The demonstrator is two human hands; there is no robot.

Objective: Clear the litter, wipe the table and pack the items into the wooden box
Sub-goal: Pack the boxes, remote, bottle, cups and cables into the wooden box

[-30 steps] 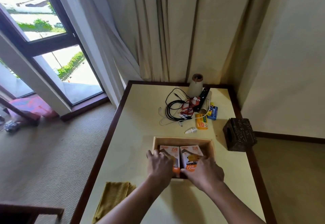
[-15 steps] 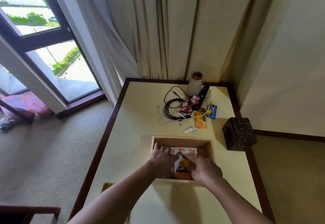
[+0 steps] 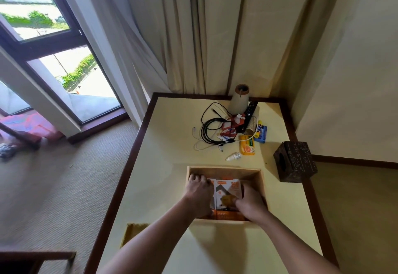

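Fingers (image 3: 195,178) of the left hand (image 3: 199,189) are bunched together and curled over the far left corner of the cartons (image 3: 227,192). The right hand (image 3: 251,203) has its thumb on the printed face and its fingers curled down the right side, with the tips hidden. Both white-and-orange cartons lie flat, side by side, inside the wooden box (image 3: 224,169), which sits mid-table (image 3: 172,144) toward the near edge. They look like light, stiff card with slick faces, so they are best held by the long edges rather than the flat tops. The cables (image 3: 207,127) near the far edge look floppy and would need gathering into one bundle first
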